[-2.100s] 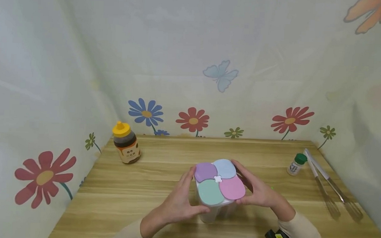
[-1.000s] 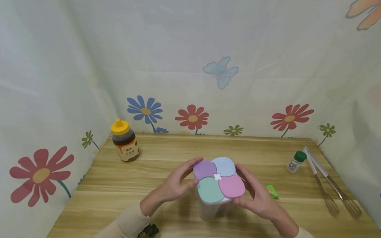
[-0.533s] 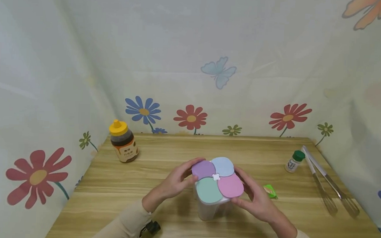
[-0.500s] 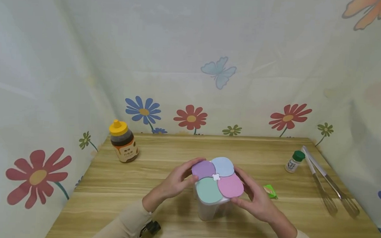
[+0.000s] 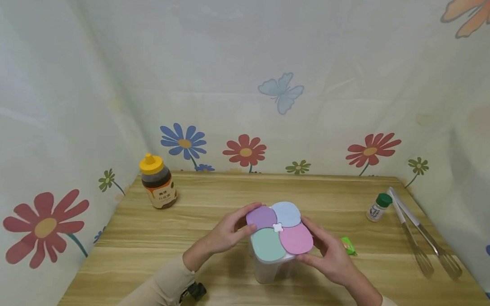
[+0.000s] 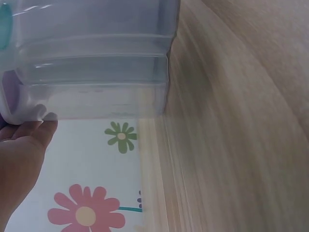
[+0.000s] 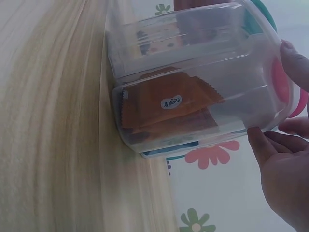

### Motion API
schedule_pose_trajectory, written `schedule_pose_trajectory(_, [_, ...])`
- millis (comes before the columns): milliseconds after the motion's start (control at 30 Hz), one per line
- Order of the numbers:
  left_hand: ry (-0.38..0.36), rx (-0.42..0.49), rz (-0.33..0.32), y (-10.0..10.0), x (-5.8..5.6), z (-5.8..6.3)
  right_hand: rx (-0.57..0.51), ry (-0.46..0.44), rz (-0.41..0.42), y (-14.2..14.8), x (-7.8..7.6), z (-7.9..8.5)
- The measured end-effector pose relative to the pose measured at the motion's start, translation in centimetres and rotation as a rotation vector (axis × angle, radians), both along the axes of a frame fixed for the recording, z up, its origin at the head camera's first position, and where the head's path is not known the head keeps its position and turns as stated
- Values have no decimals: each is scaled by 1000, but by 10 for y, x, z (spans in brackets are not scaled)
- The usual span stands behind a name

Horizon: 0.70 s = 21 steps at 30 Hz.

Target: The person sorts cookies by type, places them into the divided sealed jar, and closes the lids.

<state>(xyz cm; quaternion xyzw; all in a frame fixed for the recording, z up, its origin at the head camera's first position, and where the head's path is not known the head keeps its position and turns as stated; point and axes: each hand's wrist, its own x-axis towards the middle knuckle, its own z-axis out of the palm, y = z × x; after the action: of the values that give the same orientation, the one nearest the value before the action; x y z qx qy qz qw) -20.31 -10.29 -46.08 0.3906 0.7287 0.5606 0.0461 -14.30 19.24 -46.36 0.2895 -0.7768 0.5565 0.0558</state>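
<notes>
A clear plastic storage container [image 5: 265, 271] stands upright on the table, topped by purple, light blue, pink and green petal-shaped lids [image 5: 269, 246]. My left hand [image 5: 224, 231] grips its upper left rim, thumb at the edge of the purple lid. On the opposite side, my right hand [image 5: 332, 259] holds the rim below the pink lid between thumb and fingers. Orange snack packets [image 7: 166, 99] lie inside a compartment in the right wrist view. The compartments [image 6: 91, 104] facing the left wrist camera look empty. Some fingertips are hidden behind the container.
A honey bottle [image 5: 159, 183] with a yellow cap stands at the back left. To the right are a green-capped shaker [image 5: 378, 208] and long metal tongs [image 5: 416, 229]. A small green packet [image 5: 348, 246] lies behind my right hand on the wooden table [image 5: 211, 192].
My left hand has risen, its thumb moving from the container's side to the lid's edge. My right hand has shifted slightly down, exposing the green packet. Both hands are nearly still over the last second.
</notes>
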Motion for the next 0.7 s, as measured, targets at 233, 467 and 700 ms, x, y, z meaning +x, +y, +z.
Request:
schedule_pose_trajectory(233, [-9,-20,-3,-1,1,1,-30,10,21,1,-1,-1])
schedule_pose_trajectory(467, [-32,-49,-3,-3,2,3,-27,-22,44,4,-3,1])
schedule_pose_trajectory(700, [-31,-72,26,-2,7,4,-3,-49,70,7,-8,2])
